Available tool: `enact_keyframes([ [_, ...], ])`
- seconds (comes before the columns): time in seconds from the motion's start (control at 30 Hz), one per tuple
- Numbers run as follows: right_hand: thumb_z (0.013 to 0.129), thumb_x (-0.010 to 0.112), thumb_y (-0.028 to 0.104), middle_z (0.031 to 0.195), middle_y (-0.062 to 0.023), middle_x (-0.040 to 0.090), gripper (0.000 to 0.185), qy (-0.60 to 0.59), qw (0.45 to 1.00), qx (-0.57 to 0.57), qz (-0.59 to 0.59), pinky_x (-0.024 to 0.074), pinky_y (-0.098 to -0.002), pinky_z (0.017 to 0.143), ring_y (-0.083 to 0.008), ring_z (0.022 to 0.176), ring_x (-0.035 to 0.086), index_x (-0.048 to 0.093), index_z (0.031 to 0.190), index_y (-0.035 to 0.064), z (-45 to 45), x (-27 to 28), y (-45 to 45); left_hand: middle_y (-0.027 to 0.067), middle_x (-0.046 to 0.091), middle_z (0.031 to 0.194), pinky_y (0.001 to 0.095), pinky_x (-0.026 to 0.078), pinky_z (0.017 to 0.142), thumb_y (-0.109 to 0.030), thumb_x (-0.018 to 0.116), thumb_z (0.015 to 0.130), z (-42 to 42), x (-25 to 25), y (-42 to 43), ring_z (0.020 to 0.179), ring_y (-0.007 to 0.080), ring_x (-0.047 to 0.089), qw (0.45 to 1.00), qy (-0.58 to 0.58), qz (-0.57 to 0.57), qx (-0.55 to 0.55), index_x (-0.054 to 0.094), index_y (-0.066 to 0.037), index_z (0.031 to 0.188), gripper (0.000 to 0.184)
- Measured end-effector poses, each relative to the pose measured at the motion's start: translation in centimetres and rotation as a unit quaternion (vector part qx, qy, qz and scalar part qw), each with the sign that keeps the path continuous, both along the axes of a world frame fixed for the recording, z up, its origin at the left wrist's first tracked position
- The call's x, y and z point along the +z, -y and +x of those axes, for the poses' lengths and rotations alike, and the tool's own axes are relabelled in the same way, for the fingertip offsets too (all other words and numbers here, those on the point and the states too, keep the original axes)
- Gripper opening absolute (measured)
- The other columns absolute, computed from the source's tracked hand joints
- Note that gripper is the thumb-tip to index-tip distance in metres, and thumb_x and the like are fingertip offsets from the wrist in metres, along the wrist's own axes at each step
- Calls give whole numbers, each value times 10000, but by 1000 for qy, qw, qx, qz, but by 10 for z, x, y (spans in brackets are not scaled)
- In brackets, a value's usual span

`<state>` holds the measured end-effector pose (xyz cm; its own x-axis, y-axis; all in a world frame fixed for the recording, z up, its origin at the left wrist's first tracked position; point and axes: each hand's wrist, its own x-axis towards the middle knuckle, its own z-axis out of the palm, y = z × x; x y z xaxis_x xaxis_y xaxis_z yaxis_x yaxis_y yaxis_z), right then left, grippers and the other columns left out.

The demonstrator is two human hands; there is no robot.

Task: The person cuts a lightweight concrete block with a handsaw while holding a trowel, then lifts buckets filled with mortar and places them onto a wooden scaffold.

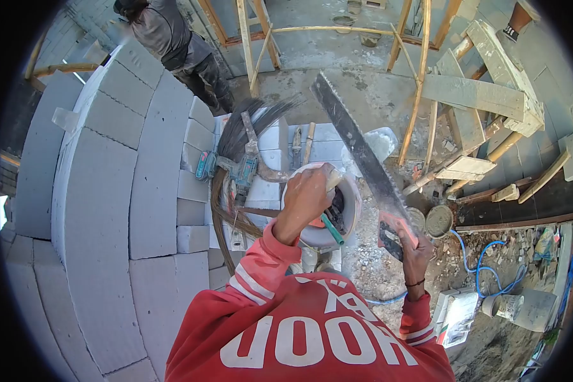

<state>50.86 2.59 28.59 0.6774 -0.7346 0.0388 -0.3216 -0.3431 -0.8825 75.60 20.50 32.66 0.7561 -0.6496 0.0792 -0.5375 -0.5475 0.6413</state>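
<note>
In my right hand is the orange-and-black handle of a handsaw, its long, toothed, dirty blade pointing up and away to the left. My left hand is over a white bucket, fingers curled around something pale that I cannot make out. Inside the bucket are a green-handled tool and other dark items. Left of it lie a teal cordless drill, a hammer-like tool and a bundle of dark strands, on pale blocks.
A wall of large grey blocks rises on my left. Another person stands beyond it. Wooden poles and a plank scaffold stand ahead and right. Rubble, a round mortar pan and a blue hose lie on my right.
</note>
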Motion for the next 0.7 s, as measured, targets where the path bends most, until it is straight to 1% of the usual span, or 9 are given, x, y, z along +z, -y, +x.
enact_keyframes([
  [0.13,926,703,165,960,-43,696,288,105,978,-65,168,496,-247,733,-85,847,597,694,1115,-52,-7,11,0,196,693,994,505,517,833,-143,731,768,2,0,-5,965,422,651,999,20,49,-13,621,-87,1178,429],
  [0.23,929,698,173,937,-24,689,286,100,977,-55,182,476,-234,698,-70,817,577,698,1108,-50,-9,-2,5,190,695,978,508,514,817,-139,729,767,-4,15,-6,944,425,649,999,26,41,20,623,-86,1173,423],
  [0.27,931,693,173,907,-8,681,280,-2,994,0,111,446,-229,657,-56,775,545,703,1101,-50,-4,8,0,188,695,975,511,511,809,-139,729,768,-4,20,-3,927,429,648,998,36,32,27,623,-86,1171,421],
  [0.3,929,697,174,864,8,666,268,-5,979,-4,205,421,-230,633,-49,753,516,710,1077,-49,-4,-2,-1,188,695,975,511,511,809,-139,729,768,-2,20,-2,927,429,648,999,43,30,15,623,-86,1171,421],
  [0.4,931,693,168,882,0,673,260,-4,997,32,75,451,-251,661,-55,781,542,705,1071,-50,-8,-14,0,205,709,960,515,498,823,-187,738,786,4,1,-4,925,434,652,999,21,34,9,620,-92,1213,453],
  [0.57,952,666,160,942,-33,687,240,252,941,-151,169,479,-249,690,-68,824,585,691,1061,-53,-12,-9,-6,220,693,953,497,506,803,-172,732,805,-5,-14,-6,902,437,658,999,-17,-19,36,570,-56,1200,442],
  [0.6,957,663,153,927,-31,680,215,220,948,-153,172,464,-233,669,-63,813,575,699,1032,-44,-11,-16,-9,229,685,949,490,509,794,-169,731,808,-4,-16,-4,889,441,657,998,-28,-35,46,556,-44,1194,442],
  [0.63,967,672,207,742,58,570,213,134,980,-137,53,343,-210,520,-22,611,439,715,908,7,-4,-15,-16,229,685,949,490,509,794,-169,731,808,-8,-9,2,889,441,657,998,-26,-36,40,556,-44,1194,442],
  [0.7,951,687,180,822,26,645,225,67,992,-25,104,436,-227,630,-52,717,531,732,1007,-34,2,-17,-26,234,674,926,481,509,797,-160,738,804,-16,9,17,840,433,659,995,-30,-85,53,559,-13,1170,433],
])
